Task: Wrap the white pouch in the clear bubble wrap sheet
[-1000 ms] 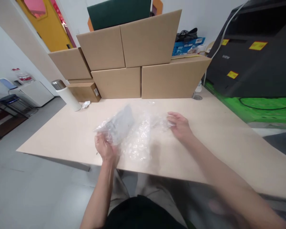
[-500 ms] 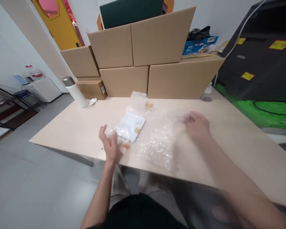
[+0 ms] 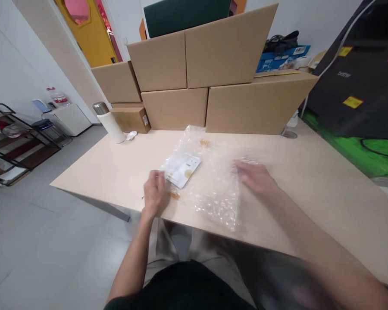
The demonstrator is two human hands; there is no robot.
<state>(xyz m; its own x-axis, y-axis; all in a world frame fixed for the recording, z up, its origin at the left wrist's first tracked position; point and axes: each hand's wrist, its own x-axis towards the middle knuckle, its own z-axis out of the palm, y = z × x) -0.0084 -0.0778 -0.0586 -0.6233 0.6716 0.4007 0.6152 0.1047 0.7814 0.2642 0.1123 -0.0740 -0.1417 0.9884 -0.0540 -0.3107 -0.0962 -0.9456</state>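
Observation:
A clear plastic packet with a white card inside [image 3: 182,167] lies on the pale wooden table [image 3: 326,189]. My left hand [image 3: 155,193] rests at its near left corner, fingers curled on the plastic edge. A sheet of bubble wrap [image 3: 218,189] spreads flat to the right of the packet. My right hand [image 3: 254,177] lies palm down on the bubble wrap, fingers spread. A small piece of brown tape [image 3: 174,196] sits by my left hand, and another brown bit [image 3: 204,142] lies on the plastic farther back.
Stacked cardboard boxes [image 3: 210,73] line the back of the table. A white flask with a metal cap [image 3: 109,122] and a crumpled white scrap [image 3: 131,135] stand at the back left. A black printer [image 3: 358,82] on a green mat fills the right. A shelf rack [image 3: 9,142] stands on the left floor.
The packet was lifted in my left hand, then laid flat on the table. My right hand has moved from the far edge onto the bubble wrap, which now lies spread out.

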